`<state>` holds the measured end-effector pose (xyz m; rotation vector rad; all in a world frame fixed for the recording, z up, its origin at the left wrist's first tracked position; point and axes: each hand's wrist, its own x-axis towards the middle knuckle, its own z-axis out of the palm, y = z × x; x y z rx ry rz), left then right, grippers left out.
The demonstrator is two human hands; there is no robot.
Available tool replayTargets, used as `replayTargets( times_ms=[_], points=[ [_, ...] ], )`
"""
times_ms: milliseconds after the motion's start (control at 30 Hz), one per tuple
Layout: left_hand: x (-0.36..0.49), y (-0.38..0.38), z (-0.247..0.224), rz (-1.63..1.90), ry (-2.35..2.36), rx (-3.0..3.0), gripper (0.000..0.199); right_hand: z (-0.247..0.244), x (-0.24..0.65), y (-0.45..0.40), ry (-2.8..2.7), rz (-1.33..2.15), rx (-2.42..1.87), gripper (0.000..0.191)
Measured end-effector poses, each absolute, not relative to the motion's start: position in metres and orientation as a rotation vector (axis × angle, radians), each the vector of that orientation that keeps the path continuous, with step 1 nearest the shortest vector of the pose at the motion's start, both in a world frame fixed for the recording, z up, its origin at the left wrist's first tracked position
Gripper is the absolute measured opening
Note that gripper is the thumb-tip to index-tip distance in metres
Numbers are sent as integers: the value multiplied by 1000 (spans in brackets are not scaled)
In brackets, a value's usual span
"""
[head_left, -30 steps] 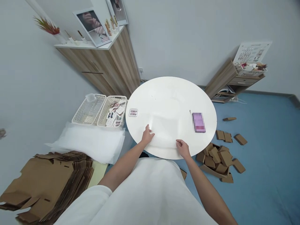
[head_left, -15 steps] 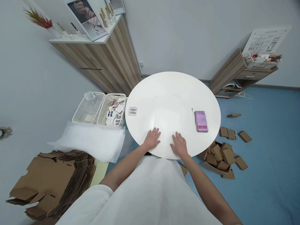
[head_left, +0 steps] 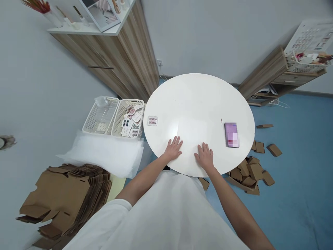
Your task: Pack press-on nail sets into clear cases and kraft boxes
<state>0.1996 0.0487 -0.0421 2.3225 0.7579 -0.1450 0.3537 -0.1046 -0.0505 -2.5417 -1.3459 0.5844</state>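
Note:
Both palms rest flat on a white oval table (head_left: pixel 192 93), near its front edge. My left hand (head_left: pixel 173 149) has its fingers spread and holds nothing. To its right, my right hand (head_left: pixel 204 157) lies open as well, also with nothing in it. A small clear case with rows of press-on nails (head_left: pixel 152 121) lies at the table's left edge. On the right side of the table is a purple rectangular item (head_left: pixel 231 134), its surface blurred by pixelation.
Left of the table stand two white baskets; the nearer basket (head_left: pixel 114 128) holds nail cards. White wrapping sheets (head_left: pixel 104 152) and a stack of flattened cardboard boxes (head_left: pixel 59 198) lie below them. Folded brown boxes (head_left: pixel 256 172) are heaped on the floor at right. A wooden cabinet (head_left: pixel 125 59) stands behind.
The view has shifted slightly, so the table and its things sit a little further right and higher. Both hands remain flat on the table.

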Motion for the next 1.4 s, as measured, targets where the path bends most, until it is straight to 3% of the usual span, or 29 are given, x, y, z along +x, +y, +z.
replayTargets(
  times_ms=[233,467,700,1100,1400],
  points=[
    [145,111,-40,239,1159,2114,60,-34,328,-33,-1291,553,-2397,50],
    [117,193,-51,369,1389,1679,65,-31,282,84,-1139,967,-1990,51],
    [121,217,-57,389,1372,1458,65,-32,247,147,-748,1269,-1808,64],
    [124,197,-58,454,1267,1436,56,-33,247,130,-618,1218,-1752,59],
    [158,124,-33,453,1019,1636,49,-23,306,28,-727,1044,-1821,46]
  ],
)
